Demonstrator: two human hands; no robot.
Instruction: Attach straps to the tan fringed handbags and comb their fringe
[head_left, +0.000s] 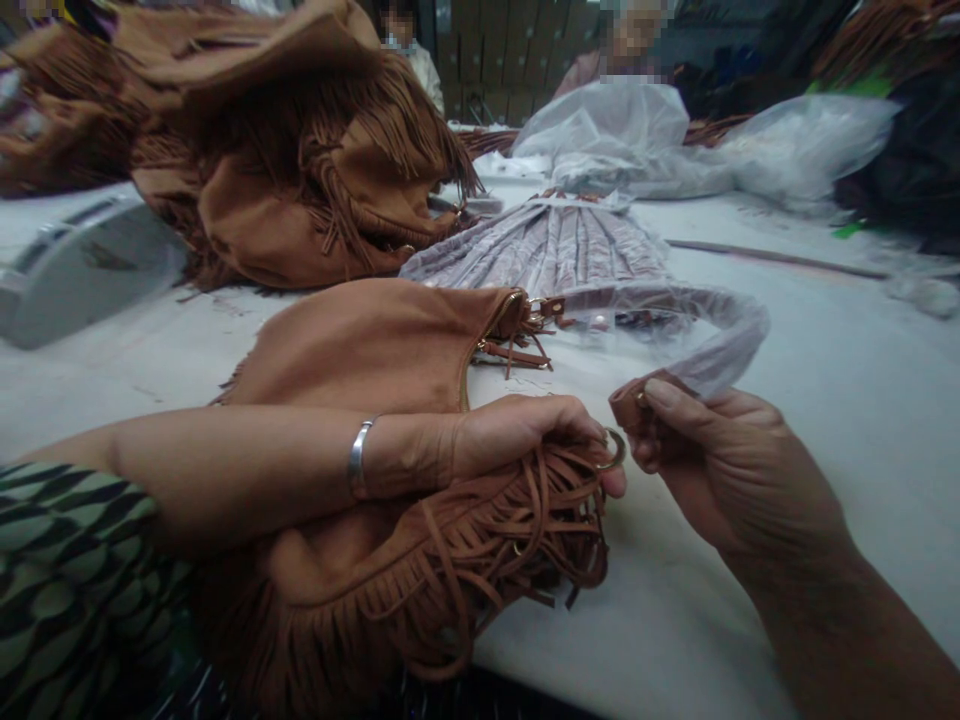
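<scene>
A brown fringed handbag (pixel 375 335) lies on the white table in front of me, its zipped opening facing right. My left hand (pixel 536 430) reaches across it, fingers closed on the bag's near end by a gold ring (pixel 615 449). The ring sticks out past my fingertips, above hanging fringe (pixel 480 550). In my right hand (pixel 739 460) the brown end of the shoulder strap (pixel 626 402) is pinched between thumb and fingers, just right of the ring and apart from it. Clear plastic wraps the strap (pixel 731 340), which loops back to the bag's far end.
More brown fringed bags (pixel 300 170) are piled at the back left, beside a grey curved object (pixel 90 260). Plastic-wrapped straps (pixel 555 240) lie fanned out behind the bag. Crumpled clear plastic (pixel 600 130) and a long thin strip (pixel 772 258) lie farther back. Two people are across the table.
</scene>
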